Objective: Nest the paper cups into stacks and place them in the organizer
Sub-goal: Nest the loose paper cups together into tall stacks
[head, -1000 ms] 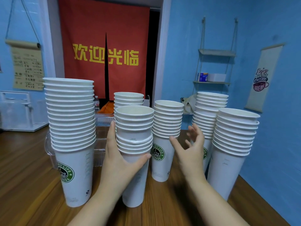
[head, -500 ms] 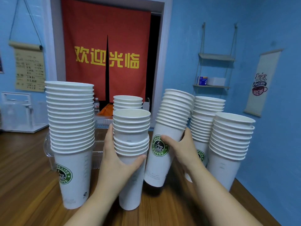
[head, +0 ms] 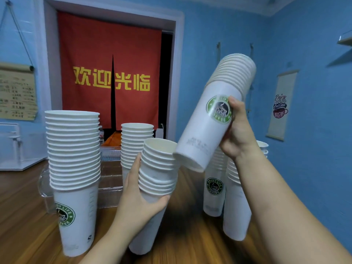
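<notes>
Gripping a tilted stack of paper cups in my right hand, I hold it in the air, its base just beside the rim of a second stack. My left hand wraps around that one on the bench. The clear organizer sits behind.

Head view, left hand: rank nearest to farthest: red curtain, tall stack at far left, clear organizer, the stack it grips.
1. Gripped stack: in the left hand, centre.
2. Tall stack, to its left, and clear organizer, just behind: too close to call.
3. Red curtain: back doorway, farthest.
</notes>
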The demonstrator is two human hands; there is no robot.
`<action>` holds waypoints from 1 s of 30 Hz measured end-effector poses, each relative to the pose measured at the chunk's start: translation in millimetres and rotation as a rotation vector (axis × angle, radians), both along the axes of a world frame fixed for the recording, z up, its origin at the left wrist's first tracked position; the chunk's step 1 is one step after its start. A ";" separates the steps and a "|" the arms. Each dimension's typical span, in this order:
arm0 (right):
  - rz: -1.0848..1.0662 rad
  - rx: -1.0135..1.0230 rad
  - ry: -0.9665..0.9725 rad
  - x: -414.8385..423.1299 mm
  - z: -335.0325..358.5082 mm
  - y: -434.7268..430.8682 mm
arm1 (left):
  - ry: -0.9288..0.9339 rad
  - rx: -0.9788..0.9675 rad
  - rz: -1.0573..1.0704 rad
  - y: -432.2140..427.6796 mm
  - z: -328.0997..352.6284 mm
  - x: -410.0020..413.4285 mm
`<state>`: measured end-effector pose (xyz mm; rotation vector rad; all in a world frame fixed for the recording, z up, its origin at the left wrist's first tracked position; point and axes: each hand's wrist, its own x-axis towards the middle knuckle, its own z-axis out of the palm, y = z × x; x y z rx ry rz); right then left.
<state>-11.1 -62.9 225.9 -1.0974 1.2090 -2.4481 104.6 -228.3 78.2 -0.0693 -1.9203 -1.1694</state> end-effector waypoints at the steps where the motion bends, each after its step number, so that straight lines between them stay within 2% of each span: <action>1: -0.006 -0.040 -0.012 -1.3 5.6 0.7 | 0.005 -0.017 -0.008 1.5 0.5 0.9; 4: -0.040 -0.098 -0.074 -5.7 17.8 1.1 | -0.014 -0.068 0.006 5.5 0.3 4.1; 7: -0.195 -0.045 -0.093 -4.5 15.2 -6.7 | -0.032 -0.087 0.031 5.4 -1.7 4.2; 12: -0.289 0.076 0.077 7.7 -8.4 -28.4 | -0.035 -0.107 0.055 8.9 -2.5 3.8; 20: -0.151 0.367 0.367 26.1 -54.1 -49.7 | 0.011 -0.007 0.059 5.5 -4.1 6.0; 25: -0.113 0.322 0.357 35.4 -59.6 -53.3 | 0.020 0.010 0.058 -1.0 -6.0 5.9; 30: -0.131 0.398 0.375 38.2 -59.7 -58.6 | 0.016 0.042 0.101 -5.1 -8.1 11.1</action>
